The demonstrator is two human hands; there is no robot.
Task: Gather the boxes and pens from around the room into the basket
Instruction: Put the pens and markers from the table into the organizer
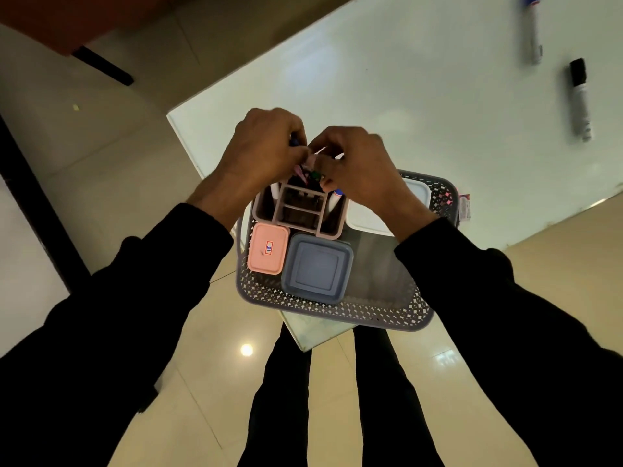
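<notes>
A grey perforated basket sits on the near corner of a white table. Inside it are a pink box, a blue-grey square box, a white box and a pink compartmented pen holder. My left hand is closed around pens, a blue tip showing at its fingers. My right hand pinches pens just above the holder; a green cap and a pink end show between the two hands. A white marker with a blue end stands in the holder.
Two markers lie on the table at the far right: a black-capped one and a blue-capped one. The basket overhangs the table corner. Tiled floor lies below, my legs stand under the basket, and dark furniture is at the far left.
</notes>
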